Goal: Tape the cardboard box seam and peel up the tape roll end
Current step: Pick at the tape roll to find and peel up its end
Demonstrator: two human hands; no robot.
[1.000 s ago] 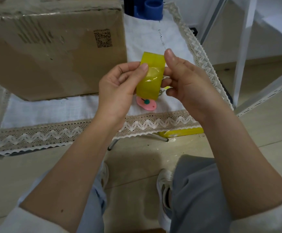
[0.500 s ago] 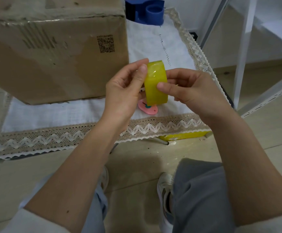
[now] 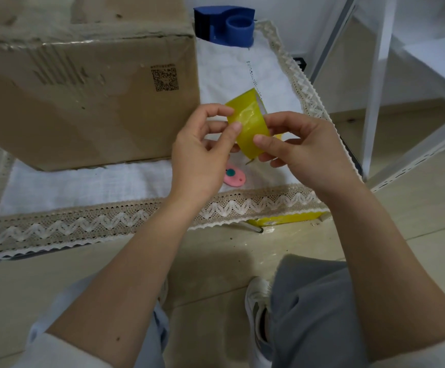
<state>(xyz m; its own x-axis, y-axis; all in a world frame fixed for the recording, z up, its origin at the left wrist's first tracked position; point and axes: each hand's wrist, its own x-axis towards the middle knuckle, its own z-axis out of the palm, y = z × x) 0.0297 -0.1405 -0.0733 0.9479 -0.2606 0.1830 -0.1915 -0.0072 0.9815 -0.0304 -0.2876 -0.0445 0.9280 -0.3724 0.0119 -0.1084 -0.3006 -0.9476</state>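
My forearms are bare, with pale light-blue sleeves [image 3: 57, 338] pushed up near the elbows. I wear grey trousers [image 3: 314, 309] and white sneakers [image 3: 256, 301] with grey side stripes. Fingernails on my left hand [image 3: 200, 160] and right hand [image 3: 303, 152] are short and unpainted.

bare cloth [image 3: 232, 83] between cardboard box [image 3: 88, 102] and, seemingly, blue dispenser [image 3: 226, 27]

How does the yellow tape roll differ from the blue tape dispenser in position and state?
The yellow tape roll is held up by both the left hand and right hand; the blue tape dispenser stands untouched on the cloth behind the cardboard box. The roll is translucent, the dispenser opaque.
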